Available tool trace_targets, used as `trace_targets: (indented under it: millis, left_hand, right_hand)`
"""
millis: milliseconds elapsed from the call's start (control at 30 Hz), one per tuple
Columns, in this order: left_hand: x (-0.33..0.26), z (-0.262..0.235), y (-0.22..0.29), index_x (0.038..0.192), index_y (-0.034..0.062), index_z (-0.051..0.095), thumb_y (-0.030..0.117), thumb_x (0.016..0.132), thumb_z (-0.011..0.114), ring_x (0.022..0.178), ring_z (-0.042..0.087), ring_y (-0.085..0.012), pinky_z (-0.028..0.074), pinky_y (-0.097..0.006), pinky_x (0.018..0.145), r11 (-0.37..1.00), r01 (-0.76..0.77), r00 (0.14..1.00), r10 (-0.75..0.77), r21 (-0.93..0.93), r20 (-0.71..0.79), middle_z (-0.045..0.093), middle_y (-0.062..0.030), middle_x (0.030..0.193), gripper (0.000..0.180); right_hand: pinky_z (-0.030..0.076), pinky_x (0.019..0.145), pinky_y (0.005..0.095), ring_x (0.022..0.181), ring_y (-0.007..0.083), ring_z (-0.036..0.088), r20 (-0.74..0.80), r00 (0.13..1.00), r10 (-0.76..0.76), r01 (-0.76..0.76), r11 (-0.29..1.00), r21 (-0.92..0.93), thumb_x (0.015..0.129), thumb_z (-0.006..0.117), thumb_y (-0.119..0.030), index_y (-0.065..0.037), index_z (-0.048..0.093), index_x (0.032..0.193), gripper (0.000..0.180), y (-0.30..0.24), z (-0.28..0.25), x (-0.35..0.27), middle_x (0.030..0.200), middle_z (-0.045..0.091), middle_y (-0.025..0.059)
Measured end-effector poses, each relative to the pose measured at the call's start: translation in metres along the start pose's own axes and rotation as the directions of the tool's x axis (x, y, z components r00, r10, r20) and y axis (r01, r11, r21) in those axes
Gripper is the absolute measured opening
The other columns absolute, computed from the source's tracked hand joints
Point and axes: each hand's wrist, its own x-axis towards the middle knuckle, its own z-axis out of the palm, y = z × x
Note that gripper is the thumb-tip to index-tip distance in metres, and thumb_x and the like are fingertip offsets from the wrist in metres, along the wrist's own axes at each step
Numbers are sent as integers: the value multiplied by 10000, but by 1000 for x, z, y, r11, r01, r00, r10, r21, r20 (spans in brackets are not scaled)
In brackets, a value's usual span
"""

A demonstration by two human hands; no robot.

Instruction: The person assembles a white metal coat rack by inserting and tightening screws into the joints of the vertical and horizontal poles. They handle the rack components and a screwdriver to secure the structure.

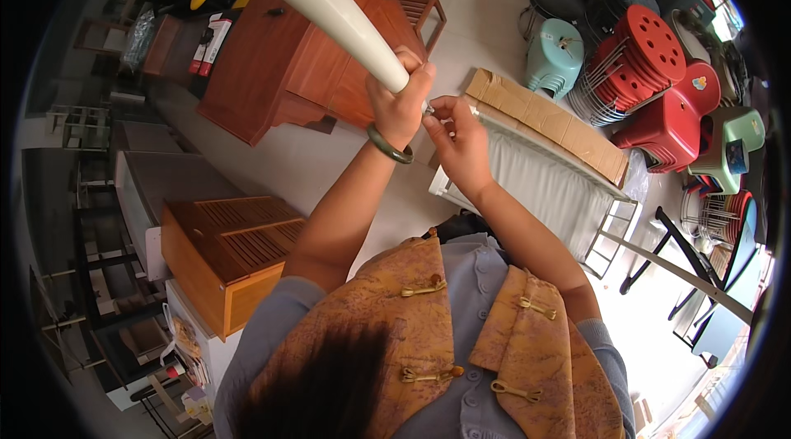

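Dark hair [317, 389] falls across the orange patterned vest [395, 307] of a person working with both hands on a long white pole [329, 19], which slants down from the upper edge of the view toward the person's chest. The left hand [400, 101], a dark green bangle [384, 149] at its wrist, is wrapped around the pole's near end. Just beside that end, the right hand [463, 142] has thumb and forefinger pinched together on a small piece [428, 109], too tiny to identify. Left of the pole and partly behind it stands a reddish-brown wooden cabinet [329, 72]; farther below the pole, to the left, is a lighter wooden cabinet [227, 249] with slatted panels. To the right of the pole's near end, a white-framed cot [535, 184] covered in pale fabric stretches away, a flattened strip of cardboard [548, 128] along its far side. Well to the pole's right are a turquoise stool [554, 60], a stack of red stools [651, 48] and a pale green stool [729, 147].
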Motion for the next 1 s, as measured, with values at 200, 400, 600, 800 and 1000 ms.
trace_targets:
  millis: [200, 400, 600, 800, 1000]
  left_hand:
    - [3, -5, 4, 571, 27, 364, -21, 738, 559, 530, 359, -99, 317, -283, 484, 1000, -24, 1000, 24, -2, -9, 395, -13, 574, 261]
    - [3, -2, -1, 571, 27, 369, -9, 738, 564, 513, 364, -99, 319, -279, 477, 998, -52, 998, 53, 18, -33, 402, -15, 569, 259]
    - [1, 3, 4, 583, 32, 381, 33, 755, 556, 566, 345, -96, 299, -271, 532, 1000, 0, 999, -1, -10, -33, 424, -15, 600, 246]
    - [-2, 1, 3, 586, 31, 378, 29, 760, 557, 566, 344, -96, 303, -269, 540, 1000, 7, 999, -7, -8, -48, 419, -13, 601, 250]
    - [-3, 2, 2, 602, 35, 374, 12, 770, 553, 602, 355, -99, 305, -263, 553, 999, 24, 999, -26, -41, -43, 418, -12, 623, 247]
  right_hand:
    - [462, 550, 384, 619, 349, 575, -60, 985, -160, 134, 939, -316, 892, 555, -179, -22, 514, 871, 163, 15, 16, 4, 766, 614, 181]
    - [452, 543, 423, 582, 363, 566, 6, 994, 113, -106, 944, -314, 906, 525, -221, -14, 510, 761, 253, 1, 6, 11, 724, 612, 162]
    - [459, 549, 433, 602, 360, 580, -38, 982, -184, 157, 913, -376, 872, 551, -140, -30, 458, 858, 145, 7, 9, 4, 718, 611, 157]
    - [436, 550, 437, 639, 389, 553, 53, 996, -73, 89, 901, -425, 886, 545, -190, -68, 501, 856, 133, 11, 5, 0, 688, 568, 177]
    - [428, 526, 454, 623, 399, 550, -48, 995, -87, 57, 895, -443, 880, 543, -187, -93, 487, 888, 110, -2, 9, -3, 707, 573, 177]
